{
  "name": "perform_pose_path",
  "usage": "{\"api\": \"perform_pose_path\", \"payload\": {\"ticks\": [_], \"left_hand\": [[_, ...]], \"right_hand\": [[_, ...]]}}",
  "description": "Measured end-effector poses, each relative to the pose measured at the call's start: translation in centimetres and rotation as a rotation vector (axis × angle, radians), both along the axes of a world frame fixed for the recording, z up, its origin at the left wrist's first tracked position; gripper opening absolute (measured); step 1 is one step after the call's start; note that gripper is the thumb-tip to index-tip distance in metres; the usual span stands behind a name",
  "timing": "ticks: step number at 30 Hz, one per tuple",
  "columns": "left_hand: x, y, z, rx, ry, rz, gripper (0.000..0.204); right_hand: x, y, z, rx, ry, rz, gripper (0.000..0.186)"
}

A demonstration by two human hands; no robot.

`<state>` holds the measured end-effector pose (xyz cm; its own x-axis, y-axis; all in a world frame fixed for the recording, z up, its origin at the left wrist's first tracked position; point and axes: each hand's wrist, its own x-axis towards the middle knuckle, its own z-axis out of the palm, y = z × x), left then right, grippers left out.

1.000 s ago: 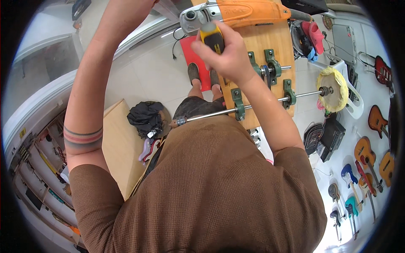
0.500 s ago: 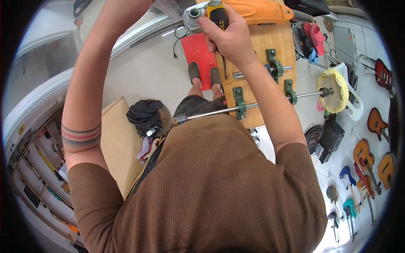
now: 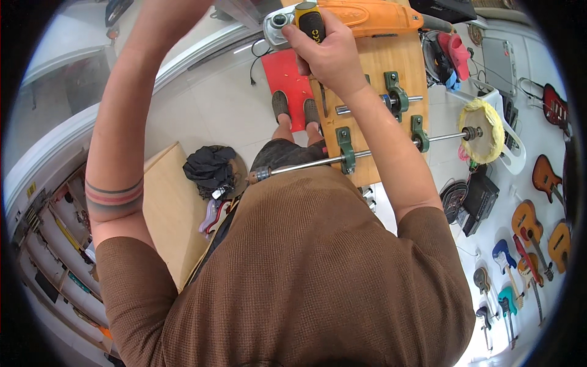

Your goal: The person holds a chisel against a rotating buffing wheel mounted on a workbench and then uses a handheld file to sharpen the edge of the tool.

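My right hand (image 3: 330, 58) is closed round a yellow and black screwdriver handle (image 3: 310, 23), its thumb laid along the side; the shaft is hidden. Beside that hand lies an orange power tool (image 3: 373, 18) with a grey metal head (image 3: 278, 25) that has a round opening. My left hand (image 3: 174, 15) is at the top edge, its fingers cut off by the frame. On the wooden bench (image 3: 367, 58), below my right hand, is a slim dark metal bar (image 3: 323, 101). Green bearing blocks (image 3: 346, 150) carry a long steel shaft (image 3: 306, 164) that passes under my right forearm.
A yellow-edged buffing wheel (image 3: 483, 131) sits on the shaft's right end, and a chuck (image 3: 260, 174) on its left end, close to my belly. A red mat (image 3: 287, 70) lies under my feet. Several guitars (image 3: 527, 220) hang at the right. Cardboard (image 3: 174, 214) leans at the left.
My left arm has shifted slightly up and left. My right hand keeps its grip on the screwdriver and has barely moved.
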<state>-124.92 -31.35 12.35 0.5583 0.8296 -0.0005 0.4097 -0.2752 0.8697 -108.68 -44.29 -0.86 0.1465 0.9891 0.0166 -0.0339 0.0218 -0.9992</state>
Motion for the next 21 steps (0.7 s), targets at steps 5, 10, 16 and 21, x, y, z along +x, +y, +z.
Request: {"api": "perform_pose_path", "payload": {"ticks": [5, 10, 16, 21], "left_hand": [[-0.1, 0.7, 0.5, 0.036, 0.113, -0.177, 0.026], [1.3, -1.4, 1.0, -0.023, 0.300, -0.183, 0.023], [-1.9, 1.8, 3.3, -0.643, -0.245, -0.313, 0.023], [0.2, 0.1, 0.1, -0.062, 0.094, 0.012, 0.022]], "right_hand": [[0.0, -0.2, -0.6, -0.010, -0.010, 0.009, 0.024], [0.3, -0.6, -0.3, -0.083, 0.058, -0.004, 0.022], [-0.7, -0.6, 1.2, -0.082, 0.116, 0.036, 0.021], [-0.2, -0.8, 0.7, -0.122, 0.118, 0.015, 0.022]]}}
